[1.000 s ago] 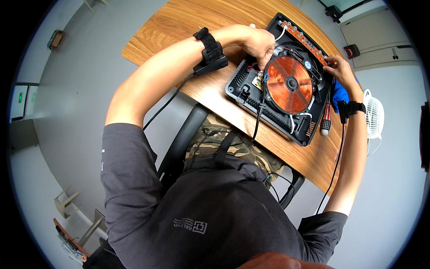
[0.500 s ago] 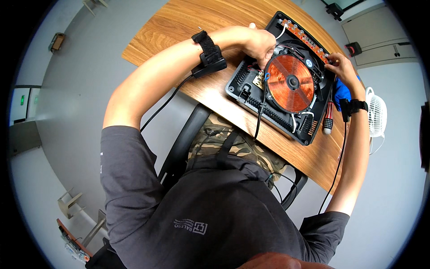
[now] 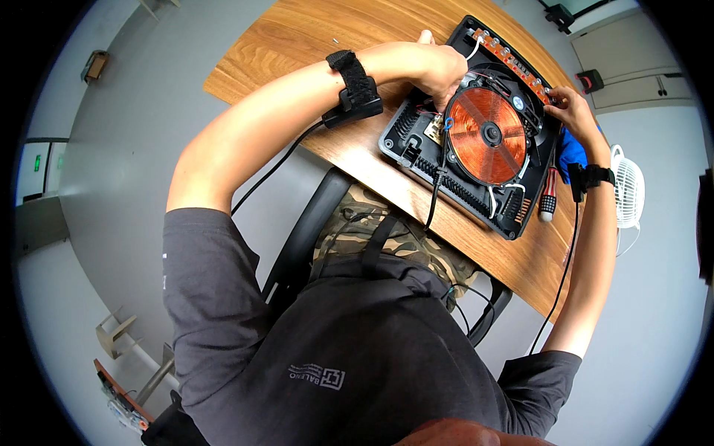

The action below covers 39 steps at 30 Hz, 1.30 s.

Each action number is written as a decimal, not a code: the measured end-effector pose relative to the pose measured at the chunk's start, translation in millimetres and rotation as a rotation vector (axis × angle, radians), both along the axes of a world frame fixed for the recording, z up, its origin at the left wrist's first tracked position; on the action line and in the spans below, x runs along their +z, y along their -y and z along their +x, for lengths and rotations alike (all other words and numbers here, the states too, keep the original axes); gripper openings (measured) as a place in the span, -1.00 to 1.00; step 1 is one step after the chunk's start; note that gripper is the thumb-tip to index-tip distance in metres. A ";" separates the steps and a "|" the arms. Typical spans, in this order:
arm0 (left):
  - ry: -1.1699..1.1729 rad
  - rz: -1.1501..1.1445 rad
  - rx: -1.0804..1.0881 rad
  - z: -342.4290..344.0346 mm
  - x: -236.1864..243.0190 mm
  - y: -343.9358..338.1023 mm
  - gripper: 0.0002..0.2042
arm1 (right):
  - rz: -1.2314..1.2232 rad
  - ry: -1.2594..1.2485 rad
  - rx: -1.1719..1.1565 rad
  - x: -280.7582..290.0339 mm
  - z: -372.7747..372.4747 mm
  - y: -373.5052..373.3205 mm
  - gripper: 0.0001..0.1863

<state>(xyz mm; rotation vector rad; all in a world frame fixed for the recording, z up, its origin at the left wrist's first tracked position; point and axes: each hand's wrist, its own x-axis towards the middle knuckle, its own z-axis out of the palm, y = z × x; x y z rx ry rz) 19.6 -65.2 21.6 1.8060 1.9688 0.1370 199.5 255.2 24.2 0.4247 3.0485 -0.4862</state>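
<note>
i've got the opened black appliance (image 3: 543, 149) at my two o'clock on the tabletop (image 3: 290, 46). my left hand (image 3: 444, 73) curls in at eleven o'clock of its copper coil (image 3: 476, 152), fingertips hidden, so i can't tell its grip; my right hand (image 3: 574, 111), fingers bent close together, meets the orange circuit strip (image 3: 513, 63)'s end near three o'clock, hold unclear.

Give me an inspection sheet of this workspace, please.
Surface: wood-grain table.
Work items: opened black housing with a round copper coil and an orange circuit strip.
Clutter: red-and-black screwdriver beside the housing; blue item, kind unclear.
Hands: left hand beside the coil, fingertips hidden; right hand at the strip's right end, grip unclear.
Cables: black cord at the housing.
Surroundings: black chair, white fan, grey cabinet.
</note>
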 end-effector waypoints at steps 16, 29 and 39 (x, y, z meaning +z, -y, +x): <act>0.162 -0.074 0.006 -13.1 1.3 0.8 -0.83 | -0.016 0.009 -0.024 2.7 0.3 2.7 -0.61; 0.152 0.180 0.006 -11.8 -20.2 17.5 -0.86 | -0.019 -0.002 0.013 -1.4 -0.3 -6.8 -0.60; 0.178 0.212 -0.068 -19.9 -19.7 17.3 -0.82 | -0.028 0.005 0.000 -3.1 1.6 -11.2 -0.60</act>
